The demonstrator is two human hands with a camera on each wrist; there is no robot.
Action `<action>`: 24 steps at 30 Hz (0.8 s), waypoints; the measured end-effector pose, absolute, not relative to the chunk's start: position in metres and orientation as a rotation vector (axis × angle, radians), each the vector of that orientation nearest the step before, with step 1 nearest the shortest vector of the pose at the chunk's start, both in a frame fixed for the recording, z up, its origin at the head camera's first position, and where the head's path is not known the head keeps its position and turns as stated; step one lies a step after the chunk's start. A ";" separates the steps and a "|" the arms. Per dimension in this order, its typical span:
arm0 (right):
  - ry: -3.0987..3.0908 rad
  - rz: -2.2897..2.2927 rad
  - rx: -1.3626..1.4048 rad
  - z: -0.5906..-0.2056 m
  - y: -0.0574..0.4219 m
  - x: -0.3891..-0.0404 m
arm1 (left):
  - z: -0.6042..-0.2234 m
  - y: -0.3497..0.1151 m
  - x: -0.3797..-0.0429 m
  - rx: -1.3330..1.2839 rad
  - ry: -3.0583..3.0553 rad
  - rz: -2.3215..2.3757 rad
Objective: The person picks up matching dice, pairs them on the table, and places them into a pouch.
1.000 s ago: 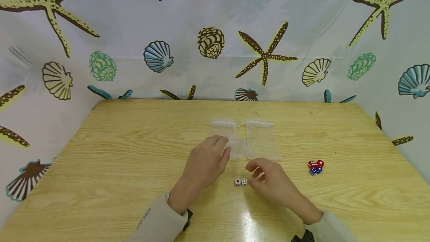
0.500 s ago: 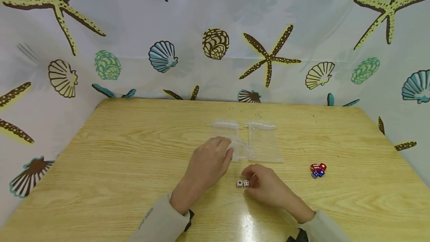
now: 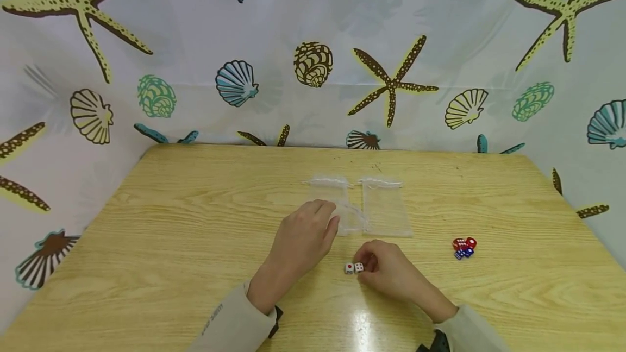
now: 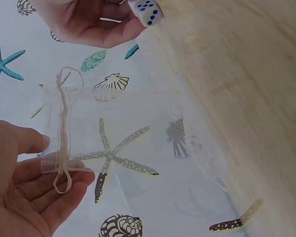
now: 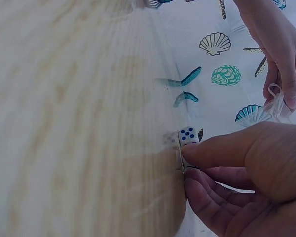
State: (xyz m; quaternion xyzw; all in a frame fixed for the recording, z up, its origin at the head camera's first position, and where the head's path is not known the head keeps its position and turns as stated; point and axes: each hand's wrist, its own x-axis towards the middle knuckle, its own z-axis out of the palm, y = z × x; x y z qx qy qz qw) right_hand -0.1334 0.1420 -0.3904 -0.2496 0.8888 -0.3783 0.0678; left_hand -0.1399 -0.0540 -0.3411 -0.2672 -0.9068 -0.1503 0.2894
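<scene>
My left hand (image 3: pixel 303 235) grips a sheer white drawstring bag (image 4: pixel 123 128) near its corded mouth, thumb on one side and fingers on the other. Part of this bag lies behind the hand in the head view. On the wooden table, two white dice (image 3: pixel 349 268) sit side by side, one showing a red dot upward. My right hand (image 3: pixel 386 270) has its thumb and fingers around the right-hand white die (image 3: pixel 359 267), pinching it. In the right wrist view the thumb mostly covers that die, while the other white die (image 5: pixel 188 134) shows blue dots beyond it.
Two more sheer bags (image 3: pixel 386 208) lie flat behind the hands, the left one (image 3: pixel 329 192) partly overlapped by the held bag. Several red dice (image 3: pixel 459 243) and blue dice (image 3: pixel 464 253) sit together at the right. A shell-patterned cloth (image 3: pixel 274 102) stands along the table's back and sides.
My right hand has moved left to the white dice, and its thumb and fingers have closed around the right-hand one. The left hand stays with its bag. The head view has shifted slightly.
</scene>
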 end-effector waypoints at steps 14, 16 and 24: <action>2.696 -1.149 -0.735 -0.395 0.143 -0.133 | -0.342 -0.053 -0.140 -0.706 -2.414 -0.389; 2.699 -1.142 -0.726 -0.394 0.143 -0.132 | -0.342 -0.053 -0.141 -0.709 -2.411 -0.385; 2.752 -1.120 -0.710 -0.379 0.148 -0.127 | -0.342 -0.054 -0.141 -0.711 -2.411 -0.388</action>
